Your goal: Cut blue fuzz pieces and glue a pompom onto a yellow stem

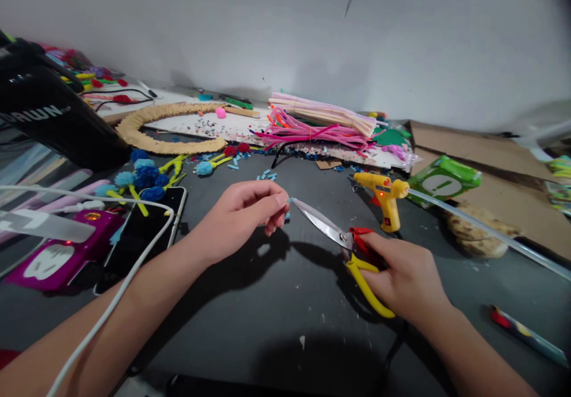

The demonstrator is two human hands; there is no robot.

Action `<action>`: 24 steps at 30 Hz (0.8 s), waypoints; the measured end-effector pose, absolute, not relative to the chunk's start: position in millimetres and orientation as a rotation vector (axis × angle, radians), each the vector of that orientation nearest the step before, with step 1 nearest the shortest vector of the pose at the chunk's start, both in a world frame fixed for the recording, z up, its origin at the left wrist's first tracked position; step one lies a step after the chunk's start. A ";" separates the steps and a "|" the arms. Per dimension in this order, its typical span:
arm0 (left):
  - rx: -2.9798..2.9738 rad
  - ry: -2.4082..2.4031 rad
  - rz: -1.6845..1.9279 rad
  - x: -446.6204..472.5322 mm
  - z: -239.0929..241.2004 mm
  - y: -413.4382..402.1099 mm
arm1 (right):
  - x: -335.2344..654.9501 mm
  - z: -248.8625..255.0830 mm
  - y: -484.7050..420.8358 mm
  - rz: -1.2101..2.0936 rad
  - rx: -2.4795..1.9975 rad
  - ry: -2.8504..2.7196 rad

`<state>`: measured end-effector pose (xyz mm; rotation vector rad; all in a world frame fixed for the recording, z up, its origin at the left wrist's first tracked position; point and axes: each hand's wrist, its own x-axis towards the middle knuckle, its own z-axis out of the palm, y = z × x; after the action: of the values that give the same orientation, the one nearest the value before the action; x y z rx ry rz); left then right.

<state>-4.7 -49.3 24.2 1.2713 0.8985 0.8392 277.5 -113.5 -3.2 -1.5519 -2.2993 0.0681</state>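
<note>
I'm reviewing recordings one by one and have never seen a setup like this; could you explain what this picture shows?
There is no machine here: these are a person's own bare hands, seen by a camera worn on the head, looking forward and down. The left hand pinches a small light blue piece. The right hand holds scissors, their tips right by that piece; whether they touch is hard to tell. On the dark table lie light blue scraps, a yellow glue gun and, at left, fuzzy blue balls. Bundles of pink stems lie towards the wall.
</note>
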 end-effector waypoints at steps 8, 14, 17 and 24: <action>1.283 0.904 0.830 -4.3 23.0 -49.6 | 274.8 -3.2 -115.1 -0.031 -1.609 -2.311; 1.273 0.896 0.824 -3.2 22.7 -50.0 | 274.0 -7.4 -115.4 -0.060 -1.635 -2.258; 1.267 0.890 0.814 -2.6 22.6 -50.0 | 274.8 -9.9 -114.6 -0.082 -1.574 -2.262; 1.236 0.877 0.799 -0.9 25.2 -50.7 | 273.3 -11.7 -114.1 -0.091 -1.467 -2.254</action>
<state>-0.9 -50.7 25.2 1.2362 0.8767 0.7990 273.3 -114.1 -11.7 -1.4673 -2.2538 -0.0905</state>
